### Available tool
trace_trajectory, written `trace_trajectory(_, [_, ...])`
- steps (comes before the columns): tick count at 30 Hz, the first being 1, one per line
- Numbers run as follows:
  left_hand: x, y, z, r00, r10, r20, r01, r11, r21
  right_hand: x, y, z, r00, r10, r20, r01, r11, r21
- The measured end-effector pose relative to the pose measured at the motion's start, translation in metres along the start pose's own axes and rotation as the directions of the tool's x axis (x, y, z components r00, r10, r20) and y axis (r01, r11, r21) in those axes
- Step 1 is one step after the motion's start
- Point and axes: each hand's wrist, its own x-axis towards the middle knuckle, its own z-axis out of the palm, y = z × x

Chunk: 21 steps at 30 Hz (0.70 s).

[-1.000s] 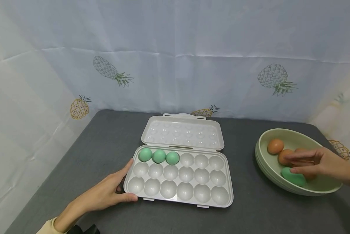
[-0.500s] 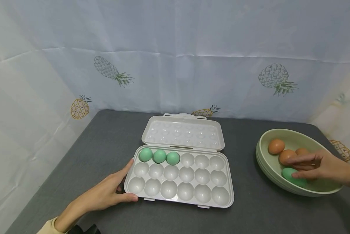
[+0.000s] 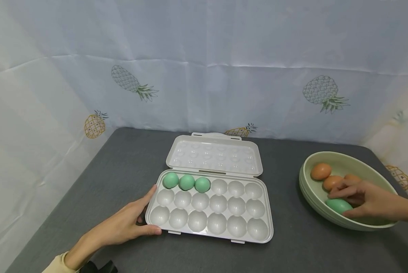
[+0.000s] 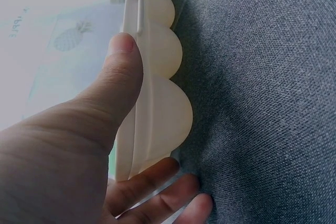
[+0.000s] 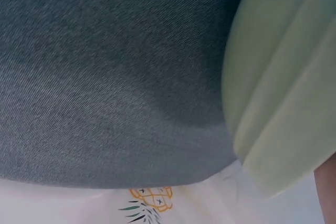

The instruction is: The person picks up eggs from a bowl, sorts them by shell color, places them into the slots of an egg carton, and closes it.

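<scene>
The egg [image 3: 338,206], green, sits in the bowl [image 3: 350,163] by the tabletop's [image 3: 132,167] right edge — pinched between the right hand's [image 3: 366,199] thumb and curled fingers. Brown eggs [image 3: 321,171] lie beyond it. Mid-tabletop, the open box [image 3: 217,204] has three green eggs [image 3: 187,182] at the left of its back row; the left hand [image 3: 122,223], thumb and fingers well apart, grips its front left corner. Pineapple-print cloth [image 3: 211,94] hangs along the back edge.

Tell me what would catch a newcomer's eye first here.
Probably the three green eggs, side by side at the back left of the open white tray. Then the pale green bowl on the right, where the right hand grips another green egg beside brown eggs. Pineapple prints dot the cloth behind.
</scene>
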Motion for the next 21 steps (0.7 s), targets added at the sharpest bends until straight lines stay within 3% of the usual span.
trace_trajectory(6, [0.0, -0.001, 0.0, 1.0, 0.011, -0.004, -0.011, 1.0, 0.008, 0.006, -0.001, 0.005, 0.999, 0.029, -0.02, -0.029, 0.999, 0.03])
trace_trajectory(9, [0.0, -0.001, 0.0, 1.0, 0.011, -0.004, -0.011, 1.0, 0.008, 0.01, -0.006, 0.009, 0.995, 0.054, -0.087, -0.062, 0.994, -0.085])
trace_trajectory(14, [0.001, -0.002, 0.001, 1.0, 0.007, 0.002, -0.007, 1.0, 0.008, 0.017, -0.017, 0.018, 0.967, 0.14, -0.213, -0.197, 0.942, -0.273])
trace_trajectory(16, [0.001, -0.002, 0.0, 1.0, 0.006, 0.003, -0.006, 1.0, 0.01, 0.022, -0.019, 0.02, 0.968, 0.129, -0.215, -0.189, 0.939, -0.287])
trace_trajectory(21, [0.001, -0.002, 0.0, 1.0, -0.002, 0.008, 0.002, 1.0, 0.007, 0.032, -0.013, 0.024, 0.983, 0.009, -0.185, -0.06, 0.961, -0.272])
